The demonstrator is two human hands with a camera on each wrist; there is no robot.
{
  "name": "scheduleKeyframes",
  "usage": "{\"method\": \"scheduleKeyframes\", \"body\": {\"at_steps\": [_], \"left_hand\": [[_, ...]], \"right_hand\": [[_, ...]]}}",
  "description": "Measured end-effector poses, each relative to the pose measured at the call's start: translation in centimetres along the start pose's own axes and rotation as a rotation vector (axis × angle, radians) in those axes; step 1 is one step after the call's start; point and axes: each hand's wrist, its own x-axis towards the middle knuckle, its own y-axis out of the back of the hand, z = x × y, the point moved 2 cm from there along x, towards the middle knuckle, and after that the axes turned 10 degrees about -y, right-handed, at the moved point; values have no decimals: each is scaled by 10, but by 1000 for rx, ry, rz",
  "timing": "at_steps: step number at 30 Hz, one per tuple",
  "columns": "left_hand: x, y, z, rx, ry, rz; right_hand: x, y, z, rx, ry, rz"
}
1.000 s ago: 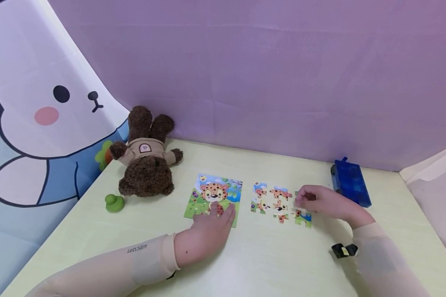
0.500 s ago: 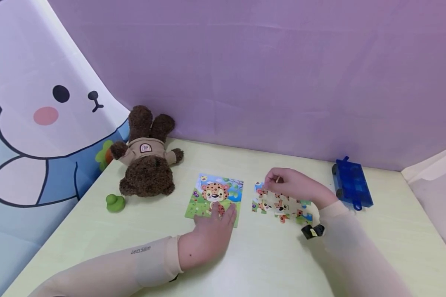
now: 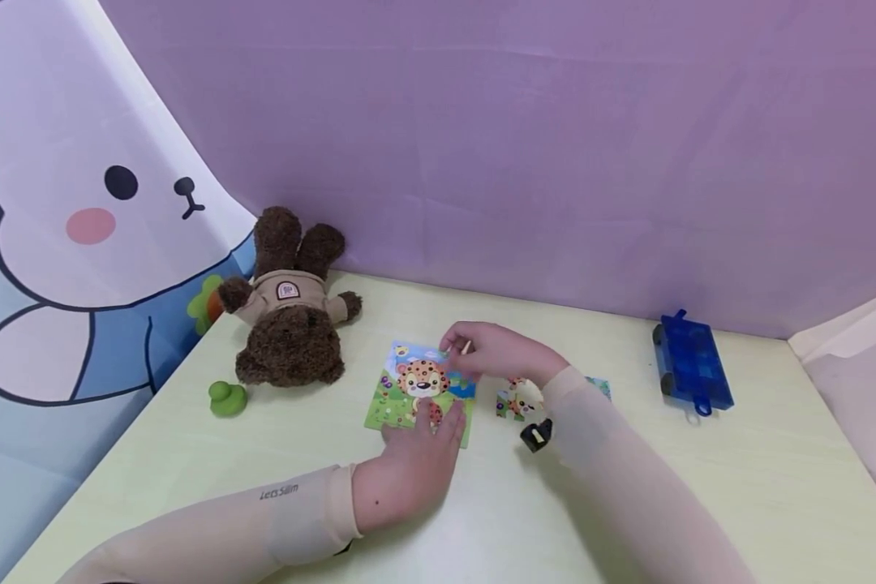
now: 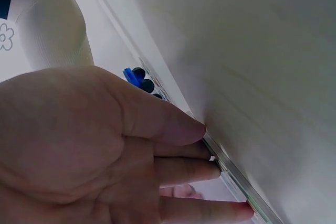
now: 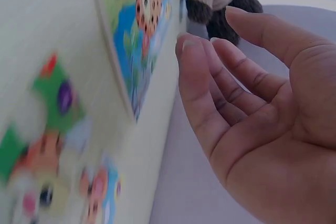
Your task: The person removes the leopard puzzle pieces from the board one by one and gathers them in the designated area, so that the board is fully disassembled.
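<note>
A jigsaw puzzle board (image 3: pixel 385 405) with a leopard cub picture lies flat on the table. My left hand (image 3: pixel 416 478) rests its extended fingers on the lower part of the board; in the left wrist view the thumb and fingertips (image 4: pixel 210 170) are right at its edge. Over the board's upper right corner hovers my right hand (image 3: pixel 496 353), fingers loosely bent. The right wrist view shows this hand (image 5: pixel 262 98) with nothing between thumb and fingers. Loose jigsaw pieces (image 3: pixel 509 403) lie to the right of the board, partly hidden by the right forearm.
A brown teddy bear (image 3: pixel 292 345) lies behind and left of the board. Further left sits a small green duck (image 3: pixel 227 399). A blue see-through toy cart (image 3: pixel 693 361) stands at the right. A purple cloth (image 3: pixel 526 162) hangs along the table's back edge.
My right hand has moved left, from above the right-hand loose pieces, across them, to the board's upper right corner. My left hand has stayed on the board.
</note>
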Motion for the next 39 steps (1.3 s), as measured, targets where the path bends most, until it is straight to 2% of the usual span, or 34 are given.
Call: {"method": "scheduleKeyframes", "body": {"at_steps": [4, 8, 17, 26, 39], "left_hand": [[0, 0, 1, 14, 8, -3], [0, 0, 2, 48, 4, -13], [0, 1, 3, 81, -5, -17], [0, 2, 3, 91, 3, -12], [-1, 3, 3, 88, -5, -14]], "right_hand": [[15, -16, -17, 18, 23, -45], [29, -32, -29, -11, 42, -72], [48, -55, -42, -102, 51, -90], [48, -59, -44, -116, 40, -97], [49, -61, -45, -73, 2, -86]]}}
